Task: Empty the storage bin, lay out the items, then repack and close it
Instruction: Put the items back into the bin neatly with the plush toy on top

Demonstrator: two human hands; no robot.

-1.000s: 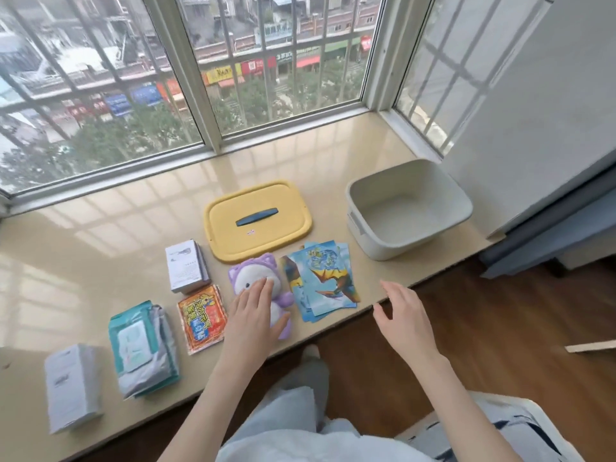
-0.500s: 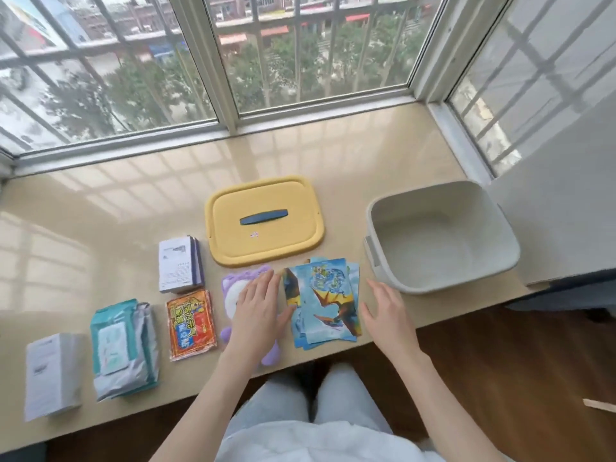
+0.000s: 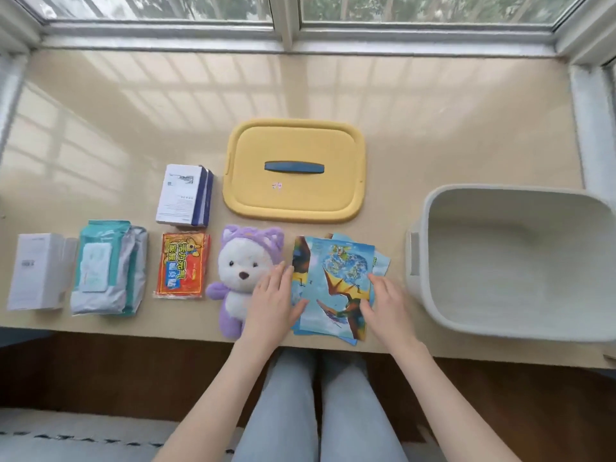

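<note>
The grey storage bin (image 3: 433,208) stands empty at the right of the beige sill. Its yellow lid (image 3: 293,138) with a blue handle lies flat in the middle. Along the front edge lie a white box (image 3: 33,271), a teal wipes pack (image 3: 106,268), a red-orange sachet (image 3: 183,265), a purple and white plush bear (image 3: 240,265) and a stack of blue picture cards (image 3: 333,271). A white and blue box (image 3: 185,195) lies behind the sachet. My left hand (image 3: 273,301) rests at the cards' left edge, my right hand (image 3: 386,305) at their right edge, fingers spread.
The window frame (image 3: 286,35) runs along the back of the sill, with a side frame at the right. The sill's front edge passes just under my hands. My legs in light jeans and a dark wooden floor are below.
My left hand has left the plush bear and moved right to the cards. My right hand has come down onto the cards' right side. The view has tilted down.
</note>
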